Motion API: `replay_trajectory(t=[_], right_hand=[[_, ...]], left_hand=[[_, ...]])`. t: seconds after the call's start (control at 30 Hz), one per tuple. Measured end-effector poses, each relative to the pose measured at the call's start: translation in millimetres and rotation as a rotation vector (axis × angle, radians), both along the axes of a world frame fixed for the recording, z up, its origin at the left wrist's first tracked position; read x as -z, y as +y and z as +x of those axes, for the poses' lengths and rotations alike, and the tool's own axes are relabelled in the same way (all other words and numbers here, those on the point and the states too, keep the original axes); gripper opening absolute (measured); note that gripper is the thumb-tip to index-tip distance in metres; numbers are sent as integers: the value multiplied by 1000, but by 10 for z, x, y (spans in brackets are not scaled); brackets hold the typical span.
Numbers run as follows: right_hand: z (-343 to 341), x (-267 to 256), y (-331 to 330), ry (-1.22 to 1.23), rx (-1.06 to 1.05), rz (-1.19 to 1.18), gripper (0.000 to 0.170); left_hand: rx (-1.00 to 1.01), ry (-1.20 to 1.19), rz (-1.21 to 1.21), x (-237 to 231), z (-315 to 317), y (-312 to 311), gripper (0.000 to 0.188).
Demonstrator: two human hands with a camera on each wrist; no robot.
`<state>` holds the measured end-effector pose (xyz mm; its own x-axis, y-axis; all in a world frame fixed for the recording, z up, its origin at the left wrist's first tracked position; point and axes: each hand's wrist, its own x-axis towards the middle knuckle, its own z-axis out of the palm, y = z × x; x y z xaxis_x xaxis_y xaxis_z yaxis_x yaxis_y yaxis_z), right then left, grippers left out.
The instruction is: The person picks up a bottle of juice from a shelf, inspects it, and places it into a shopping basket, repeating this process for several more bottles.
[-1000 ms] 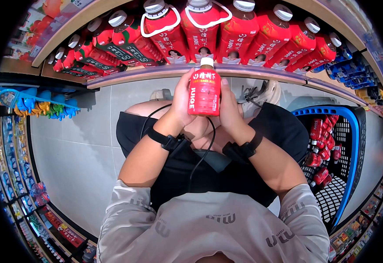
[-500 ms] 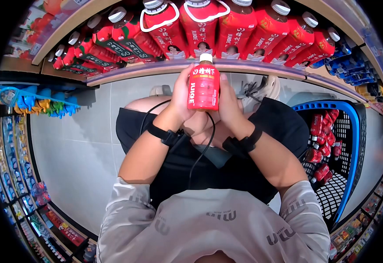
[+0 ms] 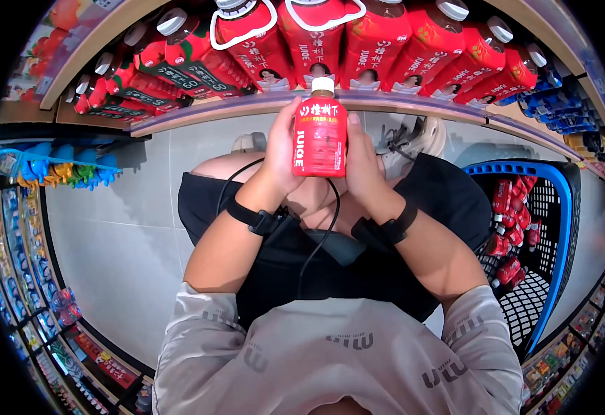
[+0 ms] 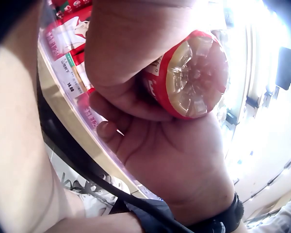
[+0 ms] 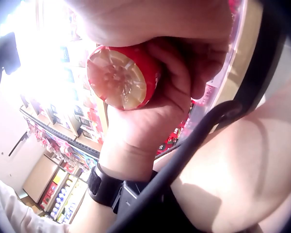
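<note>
A small red-labelled juice bottle (image 3: 320, 142) with a white cap stands between both hands in the head view, its printed front facing up towards me. My left hand (image 3: 282, 153) grips its left side, and my right hand (image 3: 363, 158) holds the opposite side. Seen from below in the left wrist view, the bottle's clear ribbed base (image 4: 198, 75) shows pale liquid inside. Fingers wrap behind the bottle in both wrist views, partly hidden by the palms. Both hands are in front of the shelf edge, above the bent knees.
Large red juice bottles (image 3: 375, 52) line the shelf (image 3: 212, 111) ahead, two with white carry handles. To the right, a blue-rimmed black basket (image 3: 562, 207) holds several small red bottles (image 3: 507, 270). A dark cable (image 3: 323, 242) runs between the arms. Colourful toys (image 3: 60, 166) hang at left.
The juice bottle and both hands have risen slightly in the head view, towards the shelf bottles. The grip on it looks the same, and the view has shifted a little.
</note>
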<state>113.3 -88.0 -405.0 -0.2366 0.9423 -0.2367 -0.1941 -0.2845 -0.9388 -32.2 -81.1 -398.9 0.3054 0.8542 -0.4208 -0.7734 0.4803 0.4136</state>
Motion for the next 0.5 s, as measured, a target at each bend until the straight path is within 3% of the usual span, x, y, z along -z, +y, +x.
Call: replay_trajectory(t=[0.5], right_hand=[[-19, 108, -51, 64, 32, -5, 65]], left_hand=[[-8, 8, -26, 30, 16, -22, 52]])
